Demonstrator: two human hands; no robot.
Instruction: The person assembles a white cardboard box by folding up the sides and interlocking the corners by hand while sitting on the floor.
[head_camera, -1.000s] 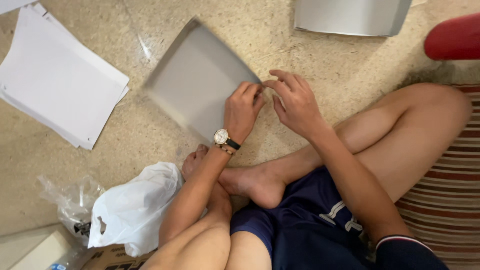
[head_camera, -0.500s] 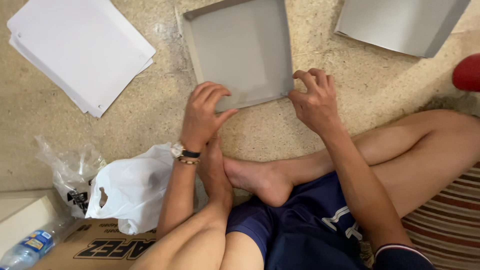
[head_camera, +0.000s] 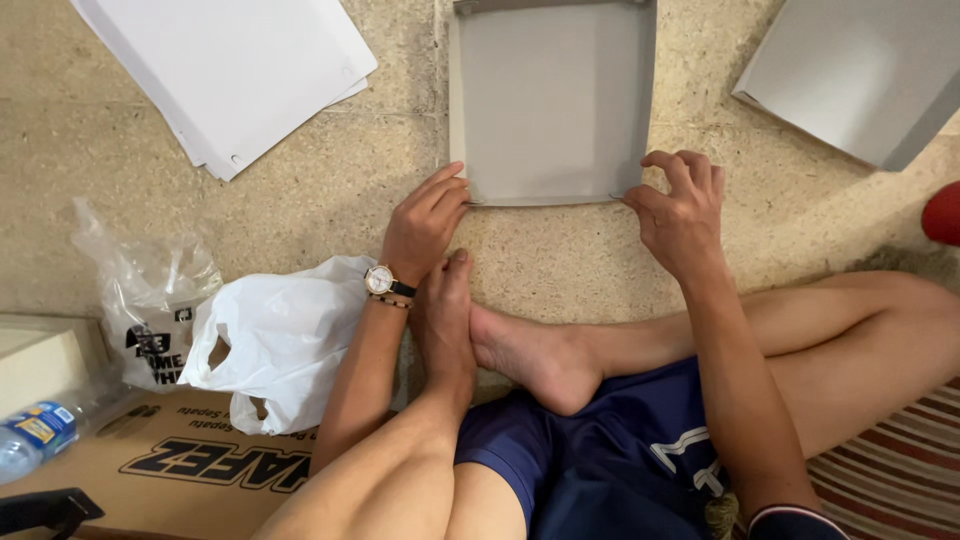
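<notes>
The left hand (head_camera: 425, 225) rests with fingers stretched together, tips pressing the near left corner of the flat grey square cardboard tray (head_camera: 552, 105), which lies on the speckled beige stone floor (head_camera: 300, 200) at twelve o'clock from the crossed legs. The right hand (head_camera: 682, 210) curls at the near right corner, thumb and forefinger pinching the thin raised edge there.

The tray's walls look low and creased from matt board, stiff but easy to buckle; a hard pinch could crumple the corner, and uneven pressure could let the smooth sheet skid on the floor.

At ten o'clock lies a stack of white paper sheets (head_camera: 235, 65); at two o'clock, another grey folded board piece (head_camera: 860, 75). At eight o'clock sits a crinkled white plastic bag (head_camera: 285, 335), soft and glossy.
</notes>
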